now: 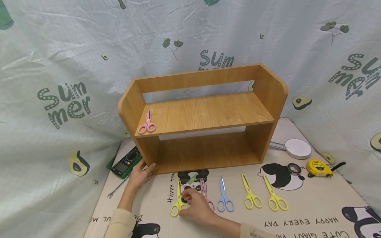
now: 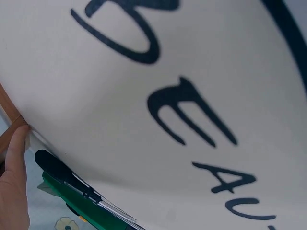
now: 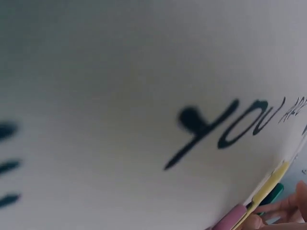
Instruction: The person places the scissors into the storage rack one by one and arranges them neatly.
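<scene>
A two-tier wooden shelf stands tilted in the head view. My left hand grips its lower left corner, thumb at the front edge. Pink scissors lie on the upper board's left end. My right hand is at the leftmost yellow scissors, thumb by a handle loop, fingers bent and apart from the thumb. Partly behind that hand lie other pink scissors. In the right wrist view, the yellow scissors and a pink handle show beside the fingers.
Blue scissors and two yellow pairs lie in a row to the right. Left are a green multimeter and a thin metal tool. Right are a round white-faced object, black tape roll and yellow tape measure.
</scene>
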### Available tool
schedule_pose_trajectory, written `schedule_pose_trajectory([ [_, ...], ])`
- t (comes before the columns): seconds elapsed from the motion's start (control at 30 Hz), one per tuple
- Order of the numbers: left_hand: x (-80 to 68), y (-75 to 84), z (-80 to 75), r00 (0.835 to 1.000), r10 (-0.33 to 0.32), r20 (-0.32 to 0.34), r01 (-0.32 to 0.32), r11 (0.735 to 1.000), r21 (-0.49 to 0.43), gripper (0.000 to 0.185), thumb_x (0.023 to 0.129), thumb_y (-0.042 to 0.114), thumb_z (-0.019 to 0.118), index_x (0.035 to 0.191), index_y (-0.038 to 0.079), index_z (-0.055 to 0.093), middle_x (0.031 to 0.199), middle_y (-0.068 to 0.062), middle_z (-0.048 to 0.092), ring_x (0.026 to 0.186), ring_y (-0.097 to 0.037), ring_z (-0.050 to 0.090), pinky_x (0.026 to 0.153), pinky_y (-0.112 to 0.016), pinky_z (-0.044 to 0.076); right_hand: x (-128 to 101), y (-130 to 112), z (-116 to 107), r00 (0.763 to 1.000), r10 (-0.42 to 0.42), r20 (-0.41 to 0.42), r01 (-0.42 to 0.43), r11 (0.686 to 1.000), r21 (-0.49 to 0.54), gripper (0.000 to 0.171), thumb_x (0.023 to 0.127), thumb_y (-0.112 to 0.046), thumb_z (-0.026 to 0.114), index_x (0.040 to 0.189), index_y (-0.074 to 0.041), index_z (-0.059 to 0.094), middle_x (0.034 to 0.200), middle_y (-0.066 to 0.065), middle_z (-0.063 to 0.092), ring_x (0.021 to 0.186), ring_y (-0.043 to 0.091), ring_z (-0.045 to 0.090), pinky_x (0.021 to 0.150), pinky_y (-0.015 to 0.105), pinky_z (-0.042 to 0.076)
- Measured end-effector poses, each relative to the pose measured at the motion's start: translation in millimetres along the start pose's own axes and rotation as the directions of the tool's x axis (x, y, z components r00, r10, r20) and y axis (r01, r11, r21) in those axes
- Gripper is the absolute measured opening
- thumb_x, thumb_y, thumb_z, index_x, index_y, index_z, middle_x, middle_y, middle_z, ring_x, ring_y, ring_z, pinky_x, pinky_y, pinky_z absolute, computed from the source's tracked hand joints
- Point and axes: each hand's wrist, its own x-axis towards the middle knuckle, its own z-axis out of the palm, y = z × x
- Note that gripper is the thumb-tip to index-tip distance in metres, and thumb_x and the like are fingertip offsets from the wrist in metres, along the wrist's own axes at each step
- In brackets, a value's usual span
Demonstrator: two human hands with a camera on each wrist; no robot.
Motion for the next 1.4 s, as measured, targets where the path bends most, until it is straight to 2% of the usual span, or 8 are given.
schedule_pose_trajectory([
  [0.1,-0.1,-0.2,0.2,1.0,0.001,0.002,-0.001,1.0,-0.005,0.078,0.105,0.023,0.063,0.167,0.01,0.018,0.169,-0.03,0.023,0.146,-0.051,0.042,0.108,-0.054,0.052,0.3,2.6,4.2,1.0,-0.011,-0.011,0.011,1.0,-0.021,0.056,0.063,0.005,0.088,0.113,0.004,0.066,0.106,0.007,0.064,0.099,0.019,0.063,0.095,0.029,0.06],
  [0.3,-0.3,-0.7,0.8,1.0,0.004,-0.004,-0.004,1.0,0.006,0.078,0.105,0.024,0.064,0.167,0.01,0.019,0.169,-0.029,0.025,0.146,-0.05,0.042,0.108,-0.054,0.053,-1.0,4.9,10.7,0.999,0.019,-0.036,-0.023,0.991,-0.134,0.055,0.059,0.002,0.087,0.109,-0.001,0.067,0.099,0.0,0.061,0.091,0.01,0.057,0.085,0.024,0.056],
  [0.77,0.1,-1.7,0.0,1.0,0.017,-0.011,-0.017,1.0,0.001,0.076,0.104,0.023,0.064,0.166,0.011,0.022,0.167,-0.029,0.028,0.143,-0.051,0.047,0.106,-0.054,0.055,2.9,6.3,19.5,0.996,-0.06,-0.064,0.044,0.973,-0.227,0.053,0.056,0.007,0.088,0.104,0.001,0.066,0.097,0.002,0.06,0.089,0.012,0.059,0.081,0.025,0.056],
  [1.07,0.3,-3.9,2.2,1.0,0.029,-0.012,-0.029,0.999,-0.018,0.073,0.105,0.021,0.064,0.165,0.009,0.025,0.165,-0.029,0.032,0.142,-0.051,0.048,0.107,-0.055,0.054,2.3,4.9,21.3,0.994,-0.055,-0.096,0.029,0.966,-0.257,0.05,0.055,0.009,0.086,0.099,0.0,0.066,0.094,0.003,0.06,0.086,0.011,0.056,0.077,0.025,0.054],
  [1.4,-2.6,-0.9,3.3,0.999,0.034,-0.005,-0.034,0.999,-0.028,0.074,0.104,0.018,0.064,0.165,0.007,0.023,0.165,-0.031,0.031,0.142,-0.053,0.047,0.107,-0.058,0.052,5.1,2.3,20.6,0.996,-0.013,-0.092,-0.009,0.972,-0.235,0.048,0.054,0.011,0.084,0.097,0.0,0.065,0.092,0.004,0.059,0.083,0.011,0.054,0.075,0.025,0.052],
])
